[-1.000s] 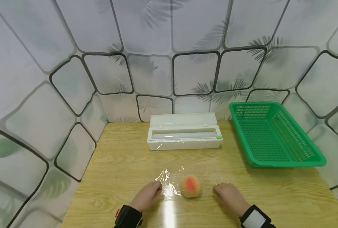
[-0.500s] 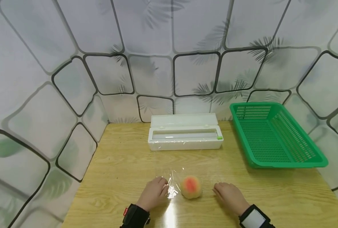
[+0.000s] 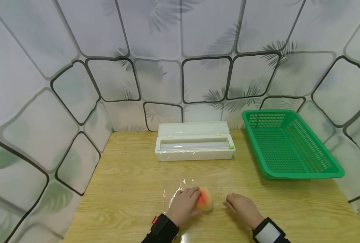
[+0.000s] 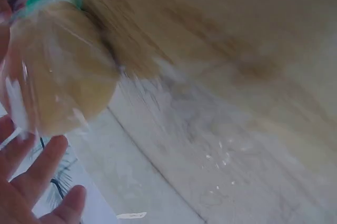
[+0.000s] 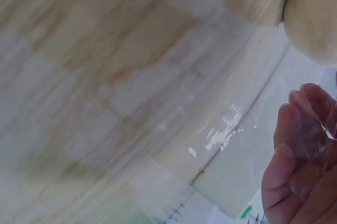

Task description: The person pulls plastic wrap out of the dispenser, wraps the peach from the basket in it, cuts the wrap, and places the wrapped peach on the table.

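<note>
A peach (image 3: 206, 199), yellow with a red patch, sits on a sheet of clear cling film (image 3: 180, 185) on the table. My left hand (image 3: 183, 204) covers the peach's left side, with film between fingers and fruit. In the left wrist view, film wraps over the peach (image 4: 68, 77), and the left hand's fingers (image 4: 45, 169) look spread and fairly straight beside it. Right of the peach, my right hand (image 3: 243, 207) pinches the film's edge. Its fingers curl round the film in the right wrist view, where part of the peach (image 5: 316, 19) shows at upper right.
Behind the peach stands a white cling film box (image 3: 195, 155) with its lid up and a roll inside. A green plastic basket (image 3: 304, 175) lies at the back right of the wooden table (image 3: 122, 189). Patterned fabric walls (image 3: 158, 81) enclose the back and sides.
My left hand has moved right from the film's left edge onto the peach, carrying the film over. The right hand has stayed almost in place, holding its edge.
</note>
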`<action>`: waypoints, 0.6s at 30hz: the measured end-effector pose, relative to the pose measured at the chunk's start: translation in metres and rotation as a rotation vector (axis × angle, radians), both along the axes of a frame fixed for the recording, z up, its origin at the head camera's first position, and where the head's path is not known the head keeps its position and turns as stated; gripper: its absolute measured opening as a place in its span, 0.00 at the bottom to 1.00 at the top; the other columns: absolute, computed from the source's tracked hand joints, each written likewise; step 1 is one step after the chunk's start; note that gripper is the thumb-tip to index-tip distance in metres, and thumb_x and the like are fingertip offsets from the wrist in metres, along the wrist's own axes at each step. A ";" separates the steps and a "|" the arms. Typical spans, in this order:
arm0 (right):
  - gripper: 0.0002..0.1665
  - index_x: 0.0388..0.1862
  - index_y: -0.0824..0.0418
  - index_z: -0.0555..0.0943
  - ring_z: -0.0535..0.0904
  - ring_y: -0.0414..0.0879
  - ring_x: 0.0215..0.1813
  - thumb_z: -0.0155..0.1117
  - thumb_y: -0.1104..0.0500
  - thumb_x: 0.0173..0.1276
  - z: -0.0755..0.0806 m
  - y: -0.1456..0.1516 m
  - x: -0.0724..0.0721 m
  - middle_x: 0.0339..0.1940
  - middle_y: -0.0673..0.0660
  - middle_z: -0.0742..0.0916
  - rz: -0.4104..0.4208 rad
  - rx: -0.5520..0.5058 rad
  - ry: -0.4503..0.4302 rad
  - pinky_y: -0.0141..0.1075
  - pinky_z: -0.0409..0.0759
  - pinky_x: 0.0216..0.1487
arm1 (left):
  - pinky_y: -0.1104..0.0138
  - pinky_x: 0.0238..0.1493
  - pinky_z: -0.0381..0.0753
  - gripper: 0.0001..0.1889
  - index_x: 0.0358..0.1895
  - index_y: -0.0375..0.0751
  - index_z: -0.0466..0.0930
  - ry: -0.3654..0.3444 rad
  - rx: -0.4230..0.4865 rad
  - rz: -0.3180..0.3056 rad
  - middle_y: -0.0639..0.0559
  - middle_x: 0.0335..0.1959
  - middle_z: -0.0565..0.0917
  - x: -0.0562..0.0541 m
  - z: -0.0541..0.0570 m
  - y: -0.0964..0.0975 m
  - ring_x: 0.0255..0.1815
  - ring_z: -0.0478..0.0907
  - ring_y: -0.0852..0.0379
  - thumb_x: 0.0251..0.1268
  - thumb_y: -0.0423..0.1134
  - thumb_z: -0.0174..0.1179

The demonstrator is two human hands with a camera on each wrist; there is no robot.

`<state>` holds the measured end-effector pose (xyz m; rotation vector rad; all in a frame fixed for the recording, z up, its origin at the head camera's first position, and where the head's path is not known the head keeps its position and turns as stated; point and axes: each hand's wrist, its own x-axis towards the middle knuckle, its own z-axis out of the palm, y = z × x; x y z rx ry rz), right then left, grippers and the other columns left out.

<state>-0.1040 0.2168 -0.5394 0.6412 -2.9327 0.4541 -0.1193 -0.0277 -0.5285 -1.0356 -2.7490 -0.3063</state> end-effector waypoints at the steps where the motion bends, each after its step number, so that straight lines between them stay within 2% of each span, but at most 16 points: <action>1: 0.15 0.18 0.49 0.66 0.58 0.33 0.18 0.61 0.54 0.59 0.000 0.001 0.000 0.15 0.40 0.64 -0.002 -0.003 -0.002 0.27 0.60 0.18 | 0.58 0.44 0.71 0.31 0.52 0.46 0.72 0.005 -0.008 0.002 0.53 0.53 0.73 -0.001 0.000 0.000 0.51 0.70 0.56 0.44 0.58 0.62; 5: 0.15 0.18 0.50 0.67 0.58 0.33 0.18 0.63 0.52 0.57 0.004 0.005 -0.001 0.15 0.40 0.65 -0.001 -0.012 -0.009 0.27 0.60 0.19 | 0.59 0.44 0.71 0.27 0.51 0.45 0.73 -0.041 -0.004 0.003 0.54 0.52 0.74 -0.005 0.001 0.000 0.49 0.72 0.56 0.49 0.54 0.61; 10: 0.12 0.20 0.50 0.70 0.63 0.32 0.19 0.64 0.52 0.55 0.011 0.014 -0.004 0.17 0.40 0.69 0.013 -0.026 -0.099 0.29 0.63 0.19 | 0.60 0.45 0.71 0.24 0.51 0.44 0.74 -0.125 0.065 0.007 0.52 0.52 0.75 -0.012 0.001 -0.001 0.49 0.72 0.54 0.51 0.50 0.61; 13: 0.09 0.22 0.51 0.73 0.66 0.32 0.21 0.65 0.53 0.54 0.016 0.020 -0.007 0.19 0.41 0.72 0.020 -0.055 -0.152 0.29 0.65 0.20 | 0.61 0.45 0.72 0.22 0.50 0.42 0.74 -0.144 0.123 0.001 0.51 0.50 0.76 -0.018 0.000 -0.001 0.47 0.73 0.54 0.52 0.48 0.61; 18: 0.07 0.27 0.54 0.76 0.65 0.32 0.21 0.65 0.55 0.54 0.027 0.030 -0.010 0.19 0.41 0.72 0.011 -0.109 -0.218 0.30 0.65 0.20 | 0.65 0.43 0.73 0.18 0.47 0.40 0.75 -0.170 0.178 -0.033 0.50 0.45 0.78 -0.029 0.001 -0.003 0.43 0.75 0.55 0.55 0.45 0.60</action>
